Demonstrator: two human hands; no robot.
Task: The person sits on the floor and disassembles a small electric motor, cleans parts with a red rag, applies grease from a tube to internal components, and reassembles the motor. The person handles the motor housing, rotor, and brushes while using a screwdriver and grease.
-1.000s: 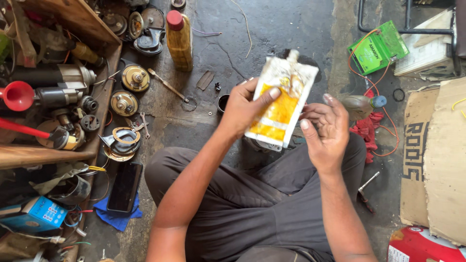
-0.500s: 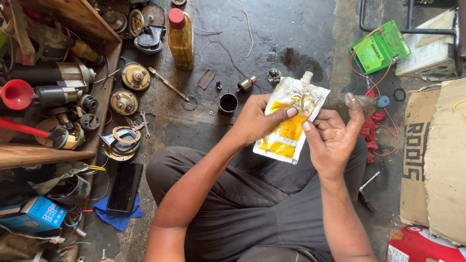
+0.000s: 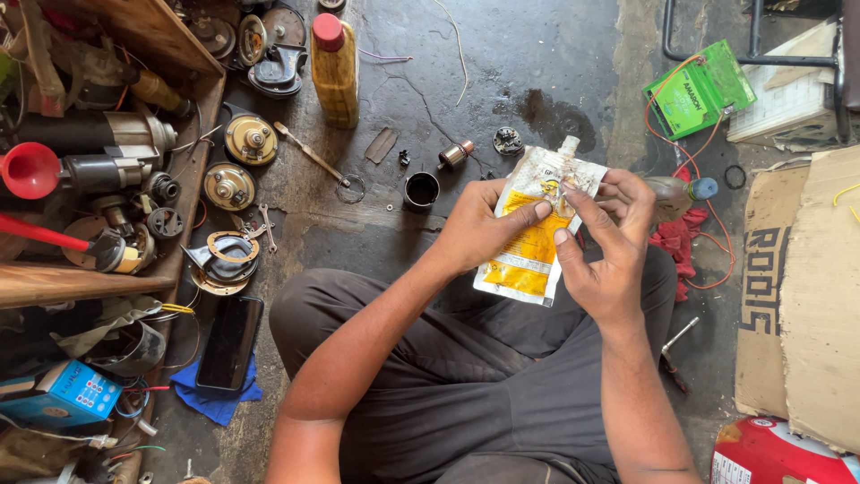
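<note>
1. Here, both hands grip one thing: a soft, crinkled spout pouch (image 3: 534, 235), white at the top and yellow-orange lower down, held tilted over the person's lap and dark trousers (image 3: 466, 376).
2. The left hand (image 3: 479, 235) is closed on the pouch's left edge, thumb pressed flat across the yellow front.
3. The right hand (image 3: 609, 242) clasps the right edge, fingers curled up near the short white nozzle (image 3: 568, 143) at the top corner.
4. The floor (image 3: 502, 72) is rough, cracked grey concrete with a dark wet stain.
5. Just ahead of the hands lie a small dark metal cup (image 3: 421, 190), a short copper-and-steel cylinder (image 3: 455, 154) and a small round black part (image 3: 508, 141).
6. Further back stands a ribbed amber plastic bottle (image 3: 335, 73) with a red cap, upright.
7. To the left, round brass-coloured discs (image 3: 250, 139) and a thin screwdriver (image 3: 309, 152) rest beside a wooden shelf (image 3: 152, 36) crowded with greasy metal parts and a red funnel (image 3: 29, 170).
8. A black phone (image 3: 229, 342) lies on a blue cloth (image 3: 215, 399) near the left knee.
9. On the right, a green rectangular box (image 3: 700, 90) with orange wires sits well apart from the pouch; below it, a red rag (image 3: 679, 242) and a clear bottle with a blue cap (image 3: 683, 192).
10. Flat brown cardboard (image 3: 806, 296) with dark block lettering covers the right edge, and a red-and-white round tin (image 3: 779, 453) shows at the lower right corner.
11. A blue carton (image 3: 63, 394) sits at the lower left.
</note>
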